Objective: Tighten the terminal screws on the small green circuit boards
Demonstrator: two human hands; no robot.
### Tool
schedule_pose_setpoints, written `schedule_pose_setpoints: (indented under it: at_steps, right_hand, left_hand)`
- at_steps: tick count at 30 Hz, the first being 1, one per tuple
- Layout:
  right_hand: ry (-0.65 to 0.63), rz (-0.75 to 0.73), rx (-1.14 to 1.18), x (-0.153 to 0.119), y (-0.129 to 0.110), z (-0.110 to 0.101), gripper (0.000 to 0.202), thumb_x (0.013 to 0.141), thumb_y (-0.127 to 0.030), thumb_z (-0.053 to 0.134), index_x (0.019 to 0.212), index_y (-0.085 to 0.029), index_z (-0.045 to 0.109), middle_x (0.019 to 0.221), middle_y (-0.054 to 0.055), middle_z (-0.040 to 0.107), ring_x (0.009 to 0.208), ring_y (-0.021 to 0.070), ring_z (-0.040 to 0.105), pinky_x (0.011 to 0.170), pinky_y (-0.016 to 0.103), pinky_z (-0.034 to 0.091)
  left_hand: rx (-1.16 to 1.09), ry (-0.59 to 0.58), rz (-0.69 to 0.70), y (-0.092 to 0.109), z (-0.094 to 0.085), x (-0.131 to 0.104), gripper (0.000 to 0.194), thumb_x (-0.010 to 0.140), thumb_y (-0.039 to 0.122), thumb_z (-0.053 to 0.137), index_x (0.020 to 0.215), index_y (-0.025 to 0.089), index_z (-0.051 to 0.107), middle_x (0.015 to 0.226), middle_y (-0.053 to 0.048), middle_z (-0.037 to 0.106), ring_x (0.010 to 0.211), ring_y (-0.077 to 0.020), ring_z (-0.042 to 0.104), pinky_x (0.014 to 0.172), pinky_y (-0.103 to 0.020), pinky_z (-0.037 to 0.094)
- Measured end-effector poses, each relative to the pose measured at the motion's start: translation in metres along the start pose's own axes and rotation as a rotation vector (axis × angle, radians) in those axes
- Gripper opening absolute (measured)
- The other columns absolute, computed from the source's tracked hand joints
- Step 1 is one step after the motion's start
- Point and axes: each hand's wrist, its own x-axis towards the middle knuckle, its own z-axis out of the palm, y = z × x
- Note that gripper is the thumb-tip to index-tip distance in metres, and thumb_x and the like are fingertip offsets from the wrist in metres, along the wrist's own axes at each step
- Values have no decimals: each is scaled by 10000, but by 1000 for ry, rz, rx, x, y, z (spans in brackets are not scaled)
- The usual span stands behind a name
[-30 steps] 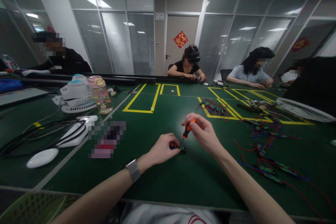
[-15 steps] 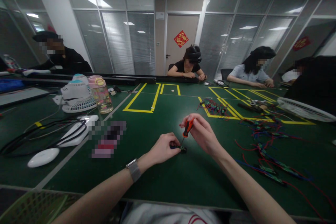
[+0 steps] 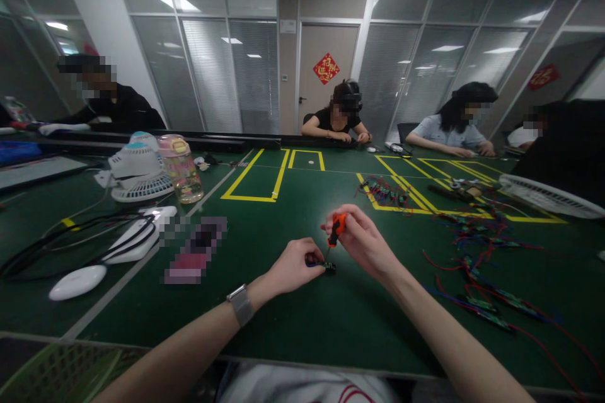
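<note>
Near the middle of the green table, my left hand (image 3: pixel 299 264) pinches a small green circuit board (image 3: pixel 329 266) with a dark part at its end. The fingers cover the board's left portion. My right hand (image 3: pixel 363 236) is closed around the orange and black handle of a screwdriver (image 3: pixel 336 229). Its thin shaft points down, and the tip meets the board or sits just over it; I cannot tell which. Several boards with red and blue wires (image 3: pixel 482 305) lie to the right of my right forearm.
A wired bundle of boards (image 3: pixel 385 192) lies by yellow tape. On the left are a drink bottle (image 3: pixel 182 170), a white fan (image 3: pixel 142 170), black cables (image 3: pixel 94 233) and a white mouse-shaped object (image 3: pixel 78 283). A green basket (image 3: pixel 61 371) is below the table edge. Several people sit opposite.
The screwdriver's handle has turned slightly in my right hand, and its fingers have shifted a little. My left hand and the circuit board stay in place.
</note>
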Motion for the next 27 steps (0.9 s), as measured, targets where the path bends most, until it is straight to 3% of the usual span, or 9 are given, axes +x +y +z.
schedule_pose_setpoints:
  at_steps: [4,11,17,27]
  right_hand:
    - [35,-25,9,1,1,0,154,855,-407,620,895,-260,640,837,14,623,780,163,578,826,364,485]
    - [159,-81,-40,3,5,-7,141,765,-406,718,816,-284,668,894,-2,579,845,159,549,924,391,478]
    - [106,-49,-35,3,2,-7,160,818,-397,668,952,-308,668,863,-5,611,808,149,581,842,335,487]
    - [135,-86,-15,5,3,-6,171,807,-419,670,838,-254,643,823,11,597,803,170,568,900,398,479]
  left_hand:
    - [1,-4,-4,2,-1,0,63,724,172,676,769,128,681,802,-23,625,682,-122,561,627,-215,436]
    - [11,0,-1,-1,0,0,82,743,214,690,778,140,693,818,-30,626,701,-128,564,633,-219,442]
    - [9,-2,11,0,0,0,57,738,180,680,773,138,695,807,-26,619,691,-123,559,630,-215,437]
    - [30,10,15,-2,0,0,71,741,209,681,762,142,692,799,-30,623,676,-123,553,618,-219,429]
